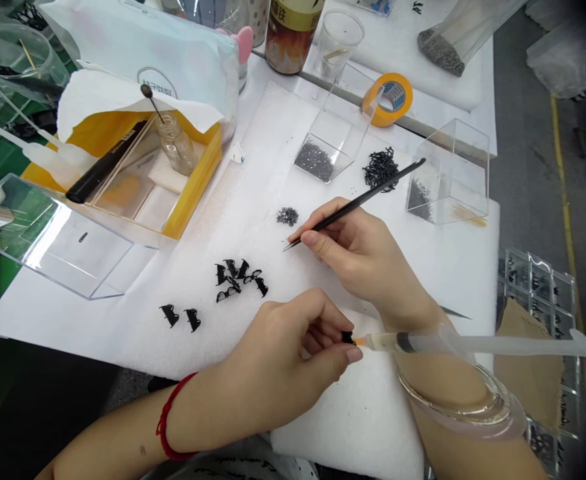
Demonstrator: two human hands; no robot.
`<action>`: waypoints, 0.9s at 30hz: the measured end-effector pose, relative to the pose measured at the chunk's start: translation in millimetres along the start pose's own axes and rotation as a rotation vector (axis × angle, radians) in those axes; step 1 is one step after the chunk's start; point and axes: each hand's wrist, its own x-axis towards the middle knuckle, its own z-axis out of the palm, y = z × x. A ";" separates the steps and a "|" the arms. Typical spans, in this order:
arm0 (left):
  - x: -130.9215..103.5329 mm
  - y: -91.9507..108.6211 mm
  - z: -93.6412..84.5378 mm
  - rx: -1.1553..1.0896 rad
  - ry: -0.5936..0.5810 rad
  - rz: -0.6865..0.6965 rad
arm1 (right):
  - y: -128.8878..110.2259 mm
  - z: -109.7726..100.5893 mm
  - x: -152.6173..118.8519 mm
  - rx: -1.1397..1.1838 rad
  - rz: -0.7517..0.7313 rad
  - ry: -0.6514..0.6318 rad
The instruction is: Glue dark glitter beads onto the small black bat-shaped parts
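Near: our left hand (277,353) pinches a small black piece (347,337) | Beyond: our right hand (367,260), fingers closed on a slim black tool (367,195), slants it far-right to near-left | Heap of dark glittery bits (287,215): just past the tip, nearer our right.

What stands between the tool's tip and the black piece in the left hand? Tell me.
The left hand's bent fingers cross the straight line from the tool, held in the right hand, to the black piece. Nothing else visible does.
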 end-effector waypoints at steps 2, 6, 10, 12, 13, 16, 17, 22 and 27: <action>-0.4 0.1 -0.2 -0.005 0.000 -0.004 | 0.2 0.3 0.0 0.007 0.008 0.001; 0.2 -0.1 -0.5 -0.012 0.007 0.004 | 1.7 -0.2 -0.3 0.000 -0.002 -0.001; 1.1 -0.2 0.1 -0.006 0.016 0.008 | 4.1 0.3 0.3 -0.008 -0.014 -0.016; 1.2 -0.3 0.6 -0.012 0.018 0.007 | 4.0 1.2 1.1 -0.002 -0.018 -0.022; 1.2 -0.5 0.9 -0.020 0.017 0.004 | 3.1 1.4 1.4 0.009 -0.021 -0.022; 1.3 -0.7 1.0 -0.096 0.019 -0.017 | -2.6 -2.2 -0.2 0.086 -0.018 0.021; 1.5 -0.6 0.9 -0.138 0.027 -0.026 | -5.1 -5.3 -2.2 0.125 -0.014 0.052; 3.8 2.0 -0.8 -0.261 0.144 -0.018 | -10.7 -27.5 -23.8 0.374 0.103 0.054; 4.4 4.1 -0.9 -0.226 0.223 -0.045 | -3.5 -35.3 -45.8 0.498 0.272 -0.032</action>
